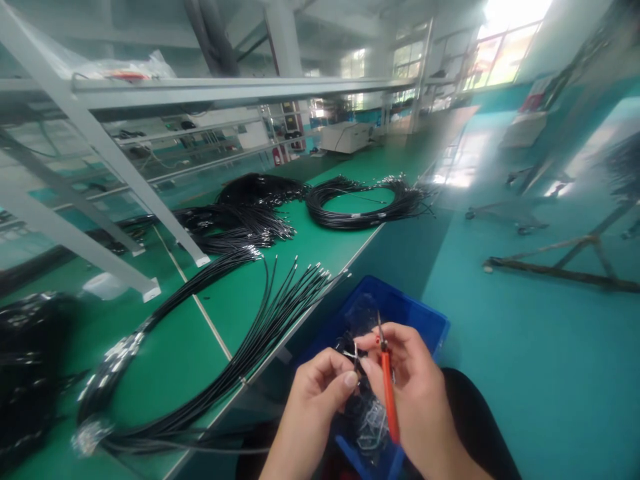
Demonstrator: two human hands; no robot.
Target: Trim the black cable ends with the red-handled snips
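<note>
My left hand (320,387) is closed in a pinch on a small metal piece (354,354), held over a blue bin (430,325) in my lap. My right hand (415,387) grips a red-handled tool (387,393) whose thin dark tip points up near the small piece. Both hands are close together, fingertips almost touching. The bin holds dark plastic bags with small parts.
A green workbench (235,300) stretches to the left, with bundles of black cables (260,320) with metal ends fanned near its edge and coils (365,200) farther back. Grey metal frame struts (100,160) rise on the left. The teal floor (525,347) lies to the right.
</note>
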